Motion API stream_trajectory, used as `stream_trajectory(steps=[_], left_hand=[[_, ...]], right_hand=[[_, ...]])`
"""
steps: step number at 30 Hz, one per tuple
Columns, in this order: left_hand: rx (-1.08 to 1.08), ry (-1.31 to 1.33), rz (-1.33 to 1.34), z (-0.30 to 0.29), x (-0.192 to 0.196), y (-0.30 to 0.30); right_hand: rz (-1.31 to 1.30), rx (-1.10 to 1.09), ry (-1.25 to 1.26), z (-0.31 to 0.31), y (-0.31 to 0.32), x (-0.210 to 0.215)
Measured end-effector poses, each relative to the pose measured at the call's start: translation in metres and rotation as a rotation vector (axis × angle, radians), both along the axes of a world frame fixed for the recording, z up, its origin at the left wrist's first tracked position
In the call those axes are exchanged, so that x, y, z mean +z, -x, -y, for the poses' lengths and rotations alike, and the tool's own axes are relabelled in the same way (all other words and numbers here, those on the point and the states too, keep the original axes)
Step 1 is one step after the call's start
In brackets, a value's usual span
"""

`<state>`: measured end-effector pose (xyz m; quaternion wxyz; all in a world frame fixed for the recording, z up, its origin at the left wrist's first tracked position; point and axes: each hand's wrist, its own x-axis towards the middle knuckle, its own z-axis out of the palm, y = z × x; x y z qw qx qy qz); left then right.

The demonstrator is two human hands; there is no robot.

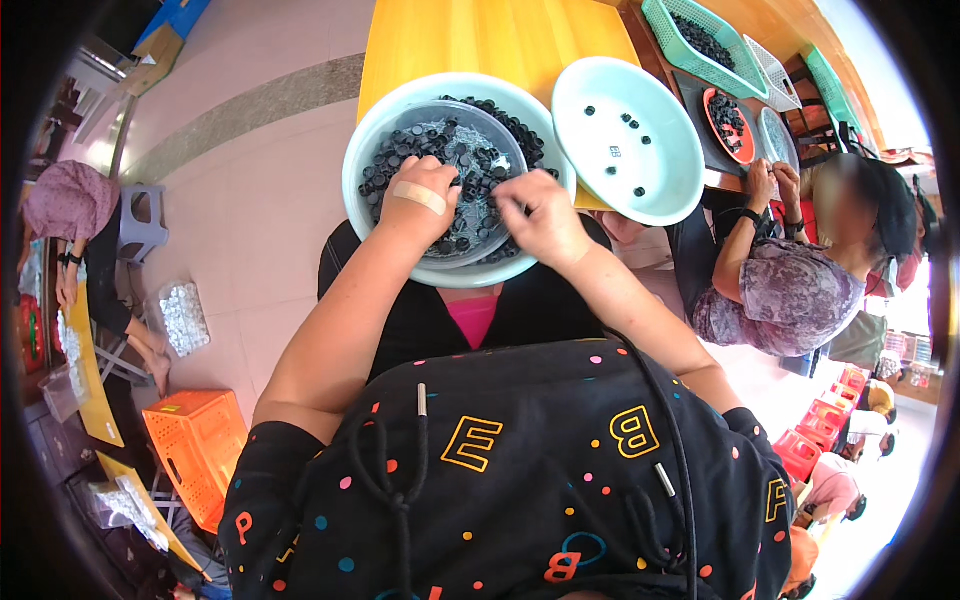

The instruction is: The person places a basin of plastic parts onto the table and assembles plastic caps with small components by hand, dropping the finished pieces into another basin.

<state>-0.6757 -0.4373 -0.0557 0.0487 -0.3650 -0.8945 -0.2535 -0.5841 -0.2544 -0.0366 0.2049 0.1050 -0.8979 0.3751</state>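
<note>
A person in a dark spotted top is sitting with a pale green basin (365, 150) in the lap, both hands dipping into a clear bowl (500, 135) nested inside it. The bowl is holding a heap of small black caps (400, 150), with more caps lying in the basin around its far right side. The left hand (418, 205) (a plaster is stuck across its back) is resting palm down on the caps at the bowl's near left, fingers curled into the pile; whether it is gripping any cannot be told. The right hand (540, 215) is hovering just right of it, fingers pinched narrowly together over the caps, apparently on one small piece. A second basin (660, 175) is sitting just to the right on a yellow table (460, 40), with only a few caps scattered in it. Farther right, another person (790, 290) is working at a red dish (712, 125) of caps. An orange crate (195, 440) is standing on the floor at near left.
</note>
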Motion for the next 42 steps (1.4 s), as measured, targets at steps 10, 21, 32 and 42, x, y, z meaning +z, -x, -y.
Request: stream_trajectory(steps=[10,21,32,42], left_hand=[[0.063,-0.06,0.084,0.007,0.002,-0.003],[-0.122,0.043,0.198,0.017,0.011,-0.027],[-0.09,0.084,0.195,0.008,0.012,-0.02],[-0.011,-0.055,0.184,0.004,0.012,-0.02]], right_hand=[[0.186,0.139,-0.403,0.023,0.012,-0.011],[0.209,0.046,-0.417,0.021,0.016,-0.014],[0.205,-0.039,0.14,0.015,0.008,-0.005],[0.09,-0.067,0.052,0.013,0.01,-0.011]])
